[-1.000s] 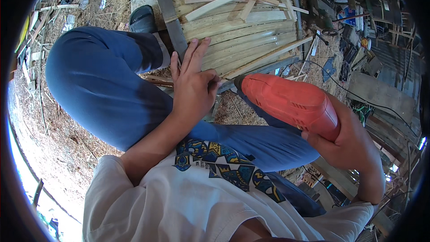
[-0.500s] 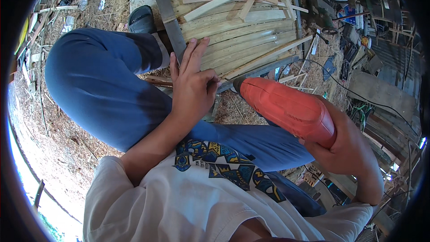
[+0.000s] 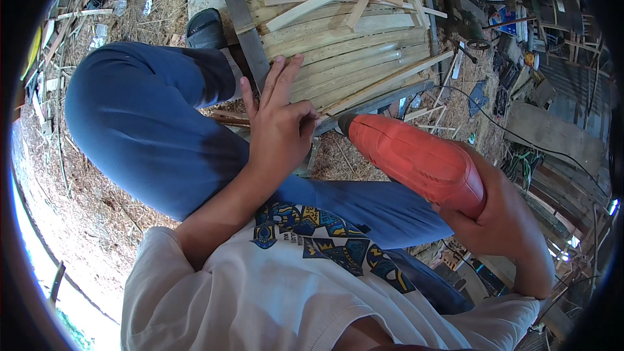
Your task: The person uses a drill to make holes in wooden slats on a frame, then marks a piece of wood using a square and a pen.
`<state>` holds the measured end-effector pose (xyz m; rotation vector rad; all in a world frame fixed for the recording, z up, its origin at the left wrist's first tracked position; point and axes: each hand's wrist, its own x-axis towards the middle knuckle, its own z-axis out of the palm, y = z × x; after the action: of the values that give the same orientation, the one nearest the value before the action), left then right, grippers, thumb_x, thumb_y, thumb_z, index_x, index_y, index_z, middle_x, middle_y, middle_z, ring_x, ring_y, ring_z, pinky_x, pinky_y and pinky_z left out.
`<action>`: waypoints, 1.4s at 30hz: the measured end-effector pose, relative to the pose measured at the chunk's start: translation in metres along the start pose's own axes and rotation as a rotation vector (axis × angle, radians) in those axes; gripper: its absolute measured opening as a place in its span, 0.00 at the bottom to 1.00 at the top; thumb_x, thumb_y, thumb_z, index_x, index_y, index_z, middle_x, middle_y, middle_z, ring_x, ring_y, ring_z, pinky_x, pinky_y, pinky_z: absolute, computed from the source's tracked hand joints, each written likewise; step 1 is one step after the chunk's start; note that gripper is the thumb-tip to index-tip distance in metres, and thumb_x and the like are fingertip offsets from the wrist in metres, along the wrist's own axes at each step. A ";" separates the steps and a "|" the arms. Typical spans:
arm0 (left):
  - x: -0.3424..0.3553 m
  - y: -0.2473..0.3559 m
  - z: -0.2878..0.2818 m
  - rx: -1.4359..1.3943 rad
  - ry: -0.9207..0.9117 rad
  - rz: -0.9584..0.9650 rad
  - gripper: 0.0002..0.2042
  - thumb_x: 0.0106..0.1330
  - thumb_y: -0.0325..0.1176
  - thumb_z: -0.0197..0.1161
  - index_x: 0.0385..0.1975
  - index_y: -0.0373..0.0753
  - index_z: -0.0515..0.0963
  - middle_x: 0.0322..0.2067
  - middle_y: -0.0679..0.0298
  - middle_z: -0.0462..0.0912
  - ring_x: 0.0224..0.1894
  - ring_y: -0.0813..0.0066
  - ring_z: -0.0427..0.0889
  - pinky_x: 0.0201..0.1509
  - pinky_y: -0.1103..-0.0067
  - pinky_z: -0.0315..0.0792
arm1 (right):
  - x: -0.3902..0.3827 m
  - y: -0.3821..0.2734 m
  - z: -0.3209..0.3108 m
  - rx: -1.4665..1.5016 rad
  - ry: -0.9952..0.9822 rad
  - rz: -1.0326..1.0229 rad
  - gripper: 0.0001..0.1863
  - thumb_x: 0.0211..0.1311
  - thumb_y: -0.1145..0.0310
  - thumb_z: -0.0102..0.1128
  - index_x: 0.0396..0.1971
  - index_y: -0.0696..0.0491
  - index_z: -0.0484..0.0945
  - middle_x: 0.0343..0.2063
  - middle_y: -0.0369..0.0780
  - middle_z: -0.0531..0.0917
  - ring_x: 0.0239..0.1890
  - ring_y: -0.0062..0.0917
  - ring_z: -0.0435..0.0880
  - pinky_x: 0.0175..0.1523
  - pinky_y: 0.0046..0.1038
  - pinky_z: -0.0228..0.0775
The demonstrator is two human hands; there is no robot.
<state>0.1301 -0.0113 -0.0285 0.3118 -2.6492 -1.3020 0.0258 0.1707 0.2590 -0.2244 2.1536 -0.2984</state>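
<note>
The right hand (image 3: pixel 500 221) is clenched around the rear grip of the orange power drill (image 3: pixel 416 159); its nose points at the edge of the slatted wooden panel (image 3: pixel 351 39) on the ground. The left hand (image 3: pixel 279 127) rests at that edge, just beside the drill nose, index finger and thumb pinched together, the other fingers (image 3: pixel 276 78) extended over the slats. A blue package (image 3: pixel 504 19) lies among clutter at upper right.

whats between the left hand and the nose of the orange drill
In the head view, a short stretch of straw-littered ground lies between the left hand and the orange drill.
</note>
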 end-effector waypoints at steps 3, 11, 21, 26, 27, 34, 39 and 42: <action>0.000 0.000 0.001 -0.005 -0.005 0.001 0.08 0.54 0.26 0.82 0.24 0.42 0.87 0.81 0.59 0.68 0.86 0.48 0.59 0.83 0.31 0.36 | 0.000 0.000 -0.001 -0.020 0.004 -0.008 0.41 0.58 0.75 0.73 0.74 0.58 0.73 0.59 0.52 0.88 0.62 0.42 0.89 0.70 0.39 0.75; 0.000 0.001 0.000 0.004 0.004 -0.005 0.07 0.55 0.25 0.79 0.23 0.41 0.86 0.81 0.58 0.68 0.85 0.50 0.60 0.83 0.31 0.35 | -0.002 0.005 0.003 -0.080 0.052 -0.132 0.39 0.59 0.74 0.70 0.73 0.52 0.72 0.53 0.54 0.90 0.57 0.56 0.89 0.62 0.45 0.81; 0.000 0.001 -0.001 0.004 0.006 -0.004 0.07 0.55 0.26 0.80 0.23 0.41 0.85 0.81 0.59 0.68 0.85 0.50 0.61 0.83 0.31 0.35 | -0.001 0.010 0.006 0.028 0.002 -0.056 0.40 0.55 0.76 0.72 0.72 0.55 0.74 0.58 0.51 0.88 0.61 0.46 0.89 0.68 0.42 0.76; 0.000 0.000 0.001 -0.003 0.015 0.006 0.07 0.55 0.26 0.80 0.23 0.42 0.85 0.81 0.59 0.68 0.85 0.50 0.61 0.83 0.31 0.34 | -0.002 0.011 0.007 -0.001 0.009 -0.078 0.39 0.56 0.76 0.71 0.72 0.55 0.75 0.57 0.51 0.88 0.60 0.47 0.89 0.67 0.41 0.77; 0.000 0.000 0.001 -0.002 0.015 0.006 0.07 0.55 0.26 0.80 0.23 0.42 0.85 0.81 0.59 0.68 0.85 0.50 0.61 0.83 0.31 0.34 | -0.002 0.012 0.007 0.000 0.009 -0.079 0.39 0.56 0.76 0.71 0.72 0.55 0.75 0.57 0.51 0.88 0.60 0.47 0.89 0.67 0.41 0.77; 0.000 0.001 0.000 0.000 0.004 0.004 0.08 0.55 0.26 0.80 0.24 0.42 0.85 0.81 0.59 0.67 0.85 0.49 0.60 0.82 0.31 0.35 | -0.002 0.011 0.008 0.009 0.021 -0.074 0.39 0.55 0.76 0.70 0.72 0.55 0.74 0.57 0.52 0.88 0.59 0.47 0.89 0.67 0.41 0.77; 0.000 0.000 0.000 0.002 0.000 -0.002 0.07 0.55 0.26 0.79 0.23 0.42 0.85 0.81 0.59 0.67 0.85 0.50 0.60 0.82 0.32 0.35 | -0.002 0.010 0.008 0.009 0.031 -0.078 0.40 0.54 0.77 0.69 0.72 0.55 0.75 0.56 0.52 0.89 0.59 0.47 0.90 0.67 0.40 0.77; 0.000 0.000 0.000 -0.001 0.003 -0.003 0.07 0.55 0.25 0.79 0.23 0.42 0.85 0.82 0.59 0.67 0.86 0.50 0.60 0.82 0.32 0.35 | -0.002 0.010 0.009 0.009 0.036 -0.085 0.40 0.54 0.77 0.68 0.72 0.55 0.75 0.56 0.52 0.89 0.58 0.47 0.90 0.67 0.40 0.77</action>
<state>0.1304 -0.0110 -0.0289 0.3181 -2.6462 -1.3028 0.0337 0.1794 0.2526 -0.3079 2.1816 -0.3636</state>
